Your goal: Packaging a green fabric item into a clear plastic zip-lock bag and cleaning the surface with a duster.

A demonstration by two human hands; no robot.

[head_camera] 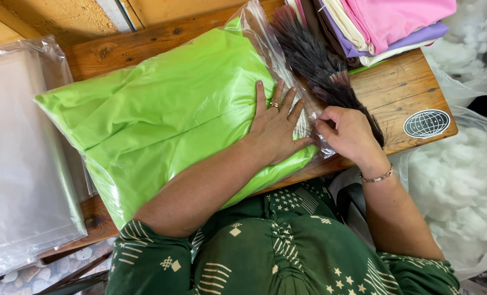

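On the wooden worktop, her flat left hand presses a shiny green cushion; her right hand pinches its clear plastic bag.

- Under the flat left hand: a lime-green cushion of smooth, satiny cloth, sheathed in a clear plastic bag, thin, glossy, crinkled.
- At the right hand fingertips: the bag's open edge, same shiny film.
- Just beyond those fingers: a feather duster, soft and matt.
- Beneath it all: a wooden table, rough and unvarnished.
- Right of the fingers: white stuffing, fluffy fibre.
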